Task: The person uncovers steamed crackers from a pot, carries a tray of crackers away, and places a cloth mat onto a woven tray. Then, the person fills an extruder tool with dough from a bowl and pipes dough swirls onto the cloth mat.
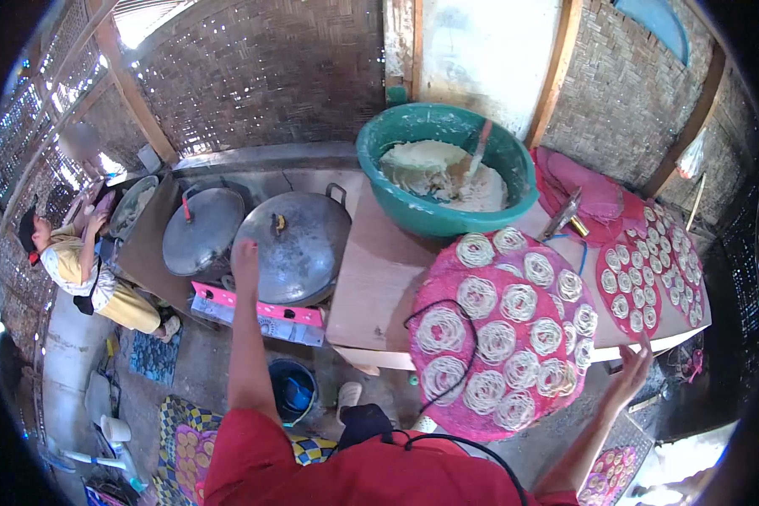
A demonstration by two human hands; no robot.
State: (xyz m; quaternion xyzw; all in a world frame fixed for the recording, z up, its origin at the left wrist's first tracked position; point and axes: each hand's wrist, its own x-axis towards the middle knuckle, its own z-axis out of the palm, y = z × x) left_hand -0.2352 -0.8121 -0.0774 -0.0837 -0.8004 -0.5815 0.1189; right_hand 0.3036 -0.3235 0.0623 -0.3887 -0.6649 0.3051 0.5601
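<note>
My left hand reaches over the left side of a domed metal lid on a large pan; its fingers are foreshortened and hard to make out. My right hand is open, fingers stretched out, off the table's front edge, with nothing in it. Between my hands, round pink mats covered with white swirled rings of dough overhang the table. A dark cord crosses in front of them. Behind stands a green basin of pale batter with a stick-handled tool in it.
A second lidded pan stands left, above a pink-fronted stove. More ringed mats and a metal tool with a brass-coloured end lie right. A dark bucket is on the floor. Another person works far left.
</note>
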